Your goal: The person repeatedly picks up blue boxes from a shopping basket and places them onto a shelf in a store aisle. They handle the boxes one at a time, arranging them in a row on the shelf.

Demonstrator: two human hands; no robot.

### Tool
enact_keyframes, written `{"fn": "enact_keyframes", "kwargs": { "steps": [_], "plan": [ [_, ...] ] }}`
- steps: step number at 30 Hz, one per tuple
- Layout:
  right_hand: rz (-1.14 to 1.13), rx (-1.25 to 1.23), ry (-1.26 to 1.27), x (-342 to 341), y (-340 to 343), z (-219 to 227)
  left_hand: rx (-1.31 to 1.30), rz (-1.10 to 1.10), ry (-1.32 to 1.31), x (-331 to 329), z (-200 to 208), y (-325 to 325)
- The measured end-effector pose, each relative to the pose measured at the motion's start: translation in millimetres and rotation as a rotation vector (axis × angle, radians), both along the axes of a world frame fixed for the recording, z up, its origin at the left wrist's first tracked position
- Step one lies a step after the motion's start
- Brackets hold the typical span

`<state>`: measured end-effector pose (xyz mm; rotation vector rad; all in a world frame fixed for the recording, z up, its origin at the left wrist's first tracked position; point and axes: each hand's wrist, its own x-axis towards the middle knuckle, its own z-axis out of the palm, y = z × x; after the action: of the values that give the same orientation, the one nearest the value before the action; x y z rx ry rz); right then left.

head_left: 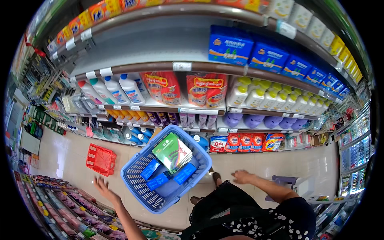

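Observation:
A light blue plastic shopping basket [134, 191] stands in front of me, between my two hands. Inside it lies a stack of flat green and white packets [172, 151], with small dark blue boxes [185, 173] beside and below them. My left hand [106, 190] is to the left of the basket, fingers spread, holding nothing and apart from its rim. Over the floor to the right of the basket is my right hand [242, 177], also empty with its fingers apart. What the basket rests on is hidden.
A red basket [101, 160] sits on the tiled floor at the left. Ahead runs a store shelf [148, 42] with blue boxes [231, 45], red pouches [206, 89], white bottles [131, 89] and detergent bags [240, 143]. A grey-purple step stool [285, 180] stands at right; packaged goods [66, 198] line the lower left.

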<state>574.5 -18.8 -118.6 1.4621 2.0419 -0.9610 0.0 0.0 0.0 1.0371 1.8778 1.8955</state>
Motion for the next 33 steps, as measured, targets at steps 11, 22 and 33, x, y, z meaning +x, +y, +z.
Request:
{"fn": "enact_keyframes", "kwargs": {
  "steps": [11, 22, 33],
  "plan": [
    [0.173, 1.737, 0.317, 34.2, 198.6, 358.2, 0.452, -0.672, 0.995, 347.3, 241.5, 222.8],
    [0.370, 1.597, 0.302, 39.6, 243.9, 388.2, 0.447, -0.775, 1.026, 382.1, 248.4, 261.3],
    [0.459, 0.632, 1.175, -109.1, 164.3, 255.4, -0.480, -0.607, 0.931, 250.5, 202.9, 33.7]
  ]
}}
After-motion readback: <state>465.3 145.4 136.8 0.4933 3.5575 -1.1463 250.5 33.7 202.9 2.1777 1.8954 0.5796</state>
